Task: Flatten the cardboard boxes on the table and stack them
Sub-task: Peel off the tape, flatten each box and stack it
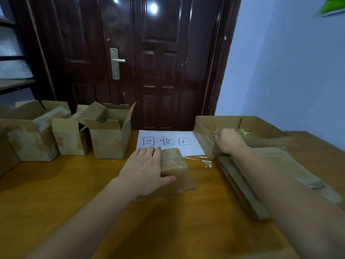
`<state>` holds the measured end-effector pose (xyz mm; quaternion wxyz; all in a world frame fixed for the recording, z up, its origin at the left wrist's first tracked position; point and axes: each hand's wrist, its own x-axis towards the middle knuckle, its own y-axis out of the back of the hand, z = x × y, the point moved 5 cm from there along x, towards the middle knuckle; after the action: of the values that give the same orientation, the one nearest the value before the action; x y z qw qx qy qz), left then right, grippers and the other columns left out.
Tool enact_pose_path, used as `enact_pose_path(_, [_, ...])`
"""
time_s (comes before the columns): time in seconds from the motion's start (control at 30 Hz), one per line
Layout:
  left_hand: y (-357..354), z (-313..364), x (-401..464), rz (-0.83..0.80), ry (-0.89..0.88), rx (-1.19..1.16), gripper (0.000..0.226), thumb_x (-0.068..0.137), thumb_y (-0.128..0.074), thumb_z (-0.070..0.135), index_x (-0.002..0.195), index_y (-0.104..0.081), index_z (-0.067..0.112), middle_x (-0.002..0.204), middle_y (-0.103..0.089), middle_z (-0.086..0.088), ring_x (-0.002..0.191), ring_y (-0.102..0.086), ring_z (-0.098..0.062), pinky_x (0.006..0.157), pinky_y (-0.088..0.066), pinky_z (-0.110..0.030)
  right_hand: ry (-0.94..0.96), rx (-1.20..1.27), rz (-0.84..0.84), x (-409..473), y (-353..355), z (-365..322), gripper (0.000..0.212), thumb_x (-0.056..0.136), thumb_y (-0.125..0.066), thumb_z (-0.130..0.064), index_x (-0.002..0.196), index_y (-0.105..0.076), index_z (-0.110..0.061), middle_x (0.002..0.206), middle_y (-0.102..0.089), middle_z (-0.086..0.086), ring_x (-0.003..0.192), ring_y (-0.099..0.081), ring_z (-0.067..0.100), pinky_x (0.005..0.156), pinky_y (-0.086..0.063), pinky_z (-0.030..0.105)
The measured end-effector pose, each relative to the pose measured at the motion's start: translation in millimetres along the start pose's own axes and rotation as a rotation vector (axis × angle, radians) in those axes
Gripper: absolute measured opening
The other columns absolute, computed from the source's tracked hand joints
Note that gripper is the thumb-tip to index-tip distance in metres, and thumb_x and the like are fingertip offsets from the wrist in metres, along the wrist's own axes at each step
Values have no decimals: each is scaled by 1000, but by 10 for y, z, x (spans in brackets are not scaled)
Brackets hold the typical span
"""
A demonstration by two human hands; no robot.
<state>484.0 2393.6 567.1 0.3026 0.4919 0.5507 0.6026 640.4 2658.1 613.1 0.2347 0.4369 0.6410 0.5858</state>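
My left hand (144, 170) lies flat with straight fingers on a small collapsed cardboard box (173, 165) in the middle of the table (56, 193). My right hand (228, 140) is curled at the near rim of a wide, shallow open box (261, 128) at the right, by yellowish crumpled tape (242, 131) inside; whether it pinches the tape or the rim I cannot tell. Flattened cardboard (246, 193) is stacked under my right forearm. Three open upright boxes stand at the left: a large one (31, 139), a small one (71, 139) and a taller one (110, 139).
A white paper sheet (168, 142) with handwritten characters lies at the table's far edge, between the boxes. Torn tape bits (207, 162) lie near it. A dark wooden door (149, 62) stands behind the table, a blue wall (289, 71) at the right.
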Motion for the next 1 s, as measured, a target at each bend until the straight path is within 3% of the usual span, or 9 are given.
enact_pose_path(0.17, [41,10,-7,-17,-9,-24,109,80,-31,95,157,-24,19,154,-42,-2,141,-40,-23,122,-26,-42,122,-77,36,-177,148,-141,25,100,-49,-23,79,-61,-15,80,-64,6,70,-62,20,63,-55,37])
enact_pose_path(0.23, [80,15,-19,-19,-19,-55,106,80,-34,94,154,-29,19,151,-45,-1,139,-42,-22,121,-28,-41,275,-58,27,-302,197,-278,22,98,-48,-20,103,-68,-10,106,-69,11,92,-66,27,81,-57,44])
enact_pose_path(0.3, [115,1,-23,-22,-29,-104,99,79,-40,94,144,-36,21,143,-50,1,131,-47,-19,116,-35,-38,440,-67,-2,-447,219,-457,38,100,-48,-24,134,-61,-12,139,-60,8,124,-57,27,104,-48,42])
enact_pose_path(0.4, [192,-39,-47,-54,-56,-152,89,77,-44,94,132,-40,24,133,-53,4,120,-50,-17,106,-41,-35,573,-20,-49,-728,260,-745,54,104,-45,-44,151,-45,-19,156,-43,-1,142,-39,19,117,-33,37])
enact_pose_path(0.5, [305,-62,-52,-52,-104,-119,86,79,-41,94,129,-47,24,130,-55,5,121,-51,-18,107,-37,-36,638,57,-111,-1005,251,-1021,71,96,-43,-67,154,-40,-25,158,-39,-9,144,-37,13,118,-33,36])
enact_pose_path(0.57, [393,-92,-65,-25,-125,-93,90,80,-40,91,137,-52,23,144,-53,3,136,-46,-21,117,-31,-40,669,65,-201,-1178,214,-1185,77,90,-46,-74,152,-39,-29,155,-42,-12,140,-41,12,113,-38,37])
enact_pose_path(0.7, [484,-186,-153,7,-148,-93,81,82,-45,85,138,-53,28,136,-57,7,125,-52,-15,106,-40,-35,737,67,-269,-1397,126,-1362,56,90,-52,-71,133,-52,-35,125,-59,-13,118,-55,14,96,-49,37])
enact_pose_path(0.83, [492,-244,-255,-19,-132,-145,69,87,-54,76,139,-51,31,127,-58,10,110,-52,-9,92,-46,-28,727,21,-217,-1438,49,-1357,70,93,-51,-67,152,-36,-34,159,-38,-5,144,-35,18,117,-34,40])
enact_pose_path(1.0, [606,-271,-367,77,-187,-150,61,93,-62,62,145,-49,31,133,-59,11,119,-53,-10,99,-46,-31,735,49,-37,-1484,124,-1354,64,91,-57,-63,146,-44,-34,145,-53,-10,133,-48,15,107,-44,37])
